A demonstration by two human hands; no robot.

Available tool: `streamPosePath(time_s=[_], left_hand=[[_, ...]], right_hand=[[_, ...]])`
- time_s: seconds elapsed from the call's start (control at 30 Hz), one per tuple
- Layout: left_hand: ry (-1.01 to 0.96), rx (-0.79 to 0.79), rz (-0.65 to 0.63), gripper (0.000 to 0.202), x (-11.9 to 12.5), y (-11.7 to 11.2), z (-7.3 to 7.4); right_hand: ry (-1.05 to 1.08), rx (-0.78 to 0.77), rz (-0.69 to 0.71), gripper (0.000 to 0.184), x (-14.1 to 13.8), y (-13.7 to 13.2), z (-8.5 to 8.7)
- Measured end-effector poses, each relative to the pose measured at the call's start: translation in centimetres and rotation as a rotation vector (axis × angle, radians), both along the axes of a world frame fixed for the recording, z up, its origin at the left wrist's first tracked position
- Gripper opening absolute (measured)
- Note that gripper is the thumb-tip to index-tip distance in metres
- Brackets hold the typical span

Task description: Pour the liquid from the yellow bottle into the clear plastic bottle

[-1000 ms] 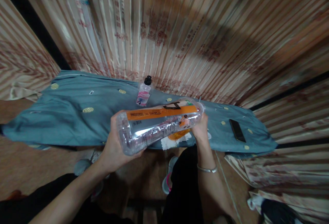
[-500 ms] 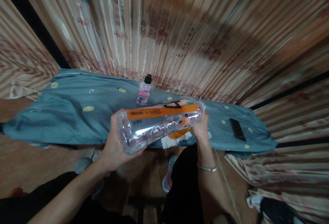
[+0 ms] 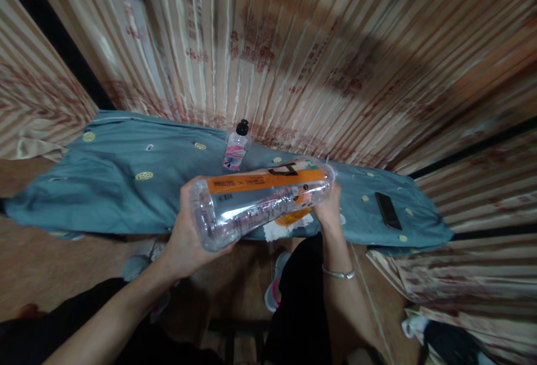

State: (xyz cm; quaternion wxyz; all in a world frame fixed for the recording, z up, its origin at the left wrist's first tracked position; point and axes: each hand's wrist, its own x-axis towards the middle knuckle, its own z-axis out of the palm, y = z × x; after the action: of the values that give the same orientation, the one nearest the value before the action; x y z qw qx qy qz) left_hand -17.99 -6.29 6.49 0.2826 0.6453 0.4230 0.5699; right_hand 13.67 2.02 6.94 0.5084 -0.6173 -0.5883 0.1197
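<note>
A large clear plastic bottle (image 3: 260,203) with an orange, grey and white label lies on its side in the air, held between both hands. My left hand (image 3: 188,239) supports its base end from below, its fingers mostly hidden behind the bottle. At the other end, my right hand (image 3: 329,208) grips the bottle near its narrower end, and the fingers there are partly covered. Beneath the bottle, an orange item (image 3: 293,218) and a white scalloped sheet (image 3: 280,232) show on the cloth. Behind it, a small clear bottle (image 3: 235,150) with a pink label and black cap stands upright.
A blue-green cloth with yellow motifs (image 3: 109,158) covers the narrow table. A dark phone (image 3: 388,211) lies at its right side. Striped curtains (image 3: 268,46) hang close behind and around. Dark metal bars (image 3: 62,41) frame the space. Below, slippers (image 3: 272,295) rest on the floor.
</note>
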Motion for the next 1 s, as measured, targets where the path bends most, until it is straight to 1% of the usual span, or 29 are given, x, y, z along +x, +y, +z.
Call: streamPosePath(time_s=[0.2,0.4,0.53,0.67,0.77,0.87,1.0], left_hand=[[0.014,0.009,0.012,0.097,-0.15,0.02,-0.08],[0.05,0.052,0.014,0.098,-0.17,-0.01,-0.09],[0.103,0.089,-0.016,0.087,0.03,-0.27,0.28],[0.093,0.098,0.003,0.079,0.05,-0.24,0.48],[0.125,0.166,-0.025,0.086,-0.13,0.16,0.25],[0.155,0.227,-0.03,0.092,-0.25,0.53,-0.11],[0.105,0.204,-0.008,0.092,-0.16,0.47,-0.5]], right_hand=[[0.006,-0.005,0.015,0.026,-0.02,0.03,-0.03],[0.002,-0.029,0.013,0.024,0.02,-0.01,0.14],[0.0,-0.015,0.009,0.025,0.01,-0.03,0.11],[-0.002,0.006,0.006,0.024,0.03,0.01,0.0],[-0.022,0.029,0.017,0.023,0.09,0.1,-0.11],[-0.018,0.02,0.046,0.022,0.17,0.17,-0.27],[0.021,0.0,0.011,0.024,0.23,0.19,-0.39]])
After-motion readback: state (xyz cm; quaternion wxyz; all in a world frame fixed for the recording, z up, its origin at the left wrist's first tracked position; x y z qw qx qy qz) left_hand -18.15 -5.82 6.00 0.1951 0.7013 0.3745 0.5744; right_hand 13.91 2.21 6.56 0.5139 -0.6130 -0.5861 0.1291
